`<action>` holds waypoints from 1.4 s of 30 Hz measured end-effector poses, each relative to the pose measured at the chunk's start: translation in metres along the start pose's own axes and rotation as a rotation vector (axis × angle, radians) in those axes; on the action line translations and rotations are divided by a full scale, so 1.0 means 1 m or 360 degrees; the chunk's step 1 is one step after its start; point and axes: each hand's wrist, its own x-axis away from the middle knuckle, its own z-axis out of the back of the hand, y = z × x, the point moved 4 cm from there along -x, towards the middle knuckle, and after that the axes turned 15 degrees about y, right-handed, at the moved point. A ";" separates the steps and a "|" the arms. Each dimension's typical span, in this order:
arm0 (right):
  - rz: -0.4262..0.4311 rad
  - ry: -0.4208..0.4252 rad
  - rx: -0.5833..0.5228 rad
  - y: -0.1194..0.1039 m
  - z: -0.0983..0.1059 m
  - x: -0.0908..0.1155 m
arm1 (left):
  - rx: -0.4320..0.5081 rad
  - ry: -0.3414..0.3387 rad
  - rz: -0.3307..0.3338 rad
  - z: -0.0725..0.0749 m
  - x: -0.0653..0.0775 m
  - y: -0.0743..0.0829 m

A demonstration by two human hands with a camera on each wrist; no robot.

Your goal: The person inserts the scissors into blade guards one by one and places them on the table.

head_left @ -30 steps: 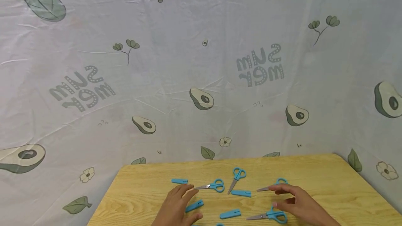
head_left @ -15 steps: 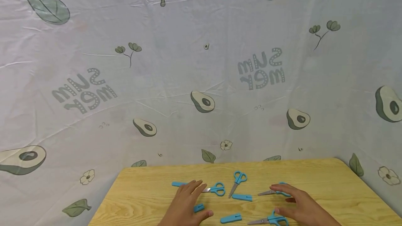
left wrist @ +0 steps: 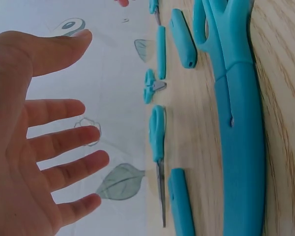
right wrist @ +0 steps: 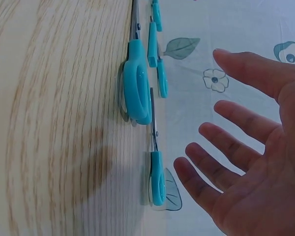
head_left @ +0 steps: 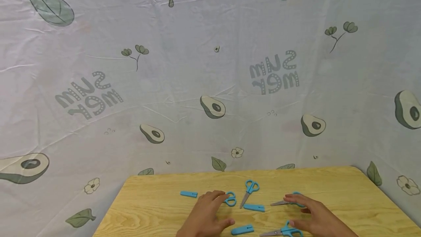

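Note:
In the head view my left hand (head_left: 208, 213) hovers palm-down over the table with fingers spread, holding nothing. Just past its fingertips show the blue handles of a pair of scissors (head_left: 231, 199); the blades are hidden behind the hand. My right hand (head_left: 314, 215), loosely bent and holding nothing, is over two more scissors, one nearer (head_left: 288, 231) and one farther, partly covered (head_left: 277, 203). Another pair of scissors (head_left: 250, 190) lies at the back. Blue blade caps lie between the hands: one in front (head_left: 242, 229), one behind (head_left: 254, 207). Close in the left wrist view are capped scissors (left wrist: 243, 147).
Another blue cap (head_left: 189, 194) lies at the back left of the wooden table (head_left: 148, 207). Behind the table's far edge hangs a pale sheet (head_left: 184, 83) printed with avocados and leaves.
My left hand has moved right, uncovering the back-left cap and hiding a nearer cap and the scissor blades. My right hand stays nearly in place. The view has tilted up slightly.

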 end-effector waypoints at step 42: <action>0.0063 -0.0190 -0.0086 0.010 -0.007 -0.001 | -0.0003 -0.0235 0.0169 -0.031 -0.015 0.016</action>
